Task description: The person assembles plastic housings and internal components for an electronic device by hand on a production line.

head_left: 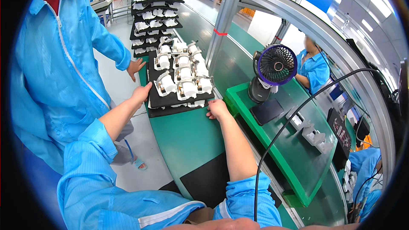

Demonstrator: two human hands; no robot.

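A flat black tray (158, 99) lies on a green work surface in front of me, carrying several white plastic parts (185, 74) with small metal bits. Below its near edge, more white parts show above another black sheet (167, 111). At the tray's left edge is my left hand (140, 93), closed on it with the thumb along the rim and the other fingers mostly hidden. My right hand (217, 109) grips the near right corner, fingers curled at the edge. A co-worker's hand (136, 67) hovers near the tray's far left side.
Behind the tray rises a tall stack of black trays (156, 17) with white parts. A co-worker in blue (70, 51) stands close at left. To the right, a green-rimmed table (272, 168) holds a fan (277, 64), a phone (267, 111) and white pieces (314, 138); a black cable arches over it.
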